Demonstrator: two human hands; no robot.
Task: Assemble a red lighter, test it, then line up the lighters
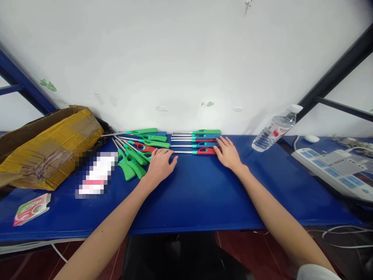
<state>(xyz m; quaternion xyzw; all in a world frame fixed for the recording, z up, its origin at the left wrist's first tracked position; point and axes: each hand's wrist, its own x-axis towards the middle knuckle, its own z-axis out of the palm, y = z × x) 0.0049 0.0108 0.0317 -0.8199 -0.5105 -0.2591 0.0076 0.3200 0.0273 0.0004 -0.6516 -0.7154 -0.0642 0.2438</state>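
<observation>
Several long-necked gas lighters lie side by side in a row, metal necks to the left and green, blue and red handles to the right. Nearest me in that row is a red lighter (205,151). My right hand (229,154) rests with its fingers extended against the handle ends. My left hand (161,165) is spread beside the tip of the nearest neck, its thumb apart from the fingers. It partly covers a loose pile of lighters, mostly green, with a red-handled lighter (142,147) and a green lighter (127,168) among them.
On the blue table (192,194), a taped cardboard box (58,147) and a torn carton piece (32,209) lie left. A water bottle (275,130) and a power strip (332,169) with cables are on the right. The white wall (186,58) closes the back.
</observation>
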